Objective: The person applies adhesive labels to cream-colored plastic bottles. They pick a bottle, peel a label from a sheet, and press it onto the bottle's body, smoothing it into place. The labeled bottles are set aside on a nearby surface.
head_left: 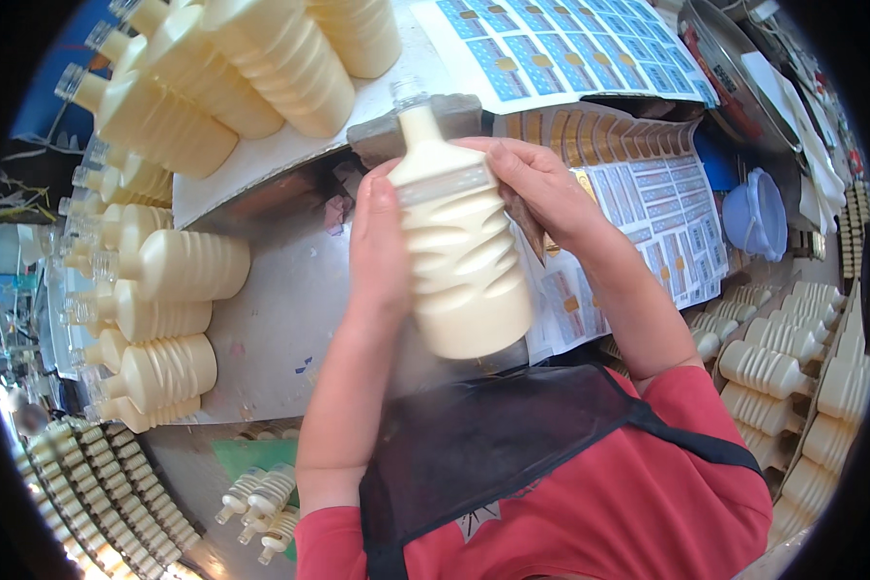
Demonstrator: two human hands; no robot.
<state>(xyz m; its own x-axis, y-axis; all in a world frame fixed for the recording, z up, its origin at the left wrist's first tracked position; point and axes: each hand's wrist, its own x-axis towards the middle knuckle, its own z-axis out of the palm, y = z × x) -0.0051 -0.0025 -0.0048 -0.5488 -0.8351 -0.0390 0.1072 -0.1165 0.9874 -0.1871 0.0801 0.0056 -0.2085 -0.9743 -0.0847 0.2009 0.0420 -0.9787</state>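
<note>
A cream plastic bottle (469, 280) with wavy ridges and a clear threaded neck is held between my two hands, its neck pointing away from me. My left hand (379, 227) grips its left side, the thumb lying at the end of a pale strip label (445, 184) across the shoulder. On the other side my right hand (541, 188) wraps the shoulder, its thumb pressed near the label's right end. Both hands are closed on the bottle; some fingers are hidden behind it. Behind the neck lies a grey-brown folded cloth or block (372, 135).
Cream bottles lie stacked on the table's left (193, 266) and stand on a white board (261, 174). Blue label sheets (561, 58) and gold-and-white label sheets (648, 203) lie ahead and right. A blue bucket (756, 217) sits far right. Rows of bottles (773, 372) fill the lower right.
</note>
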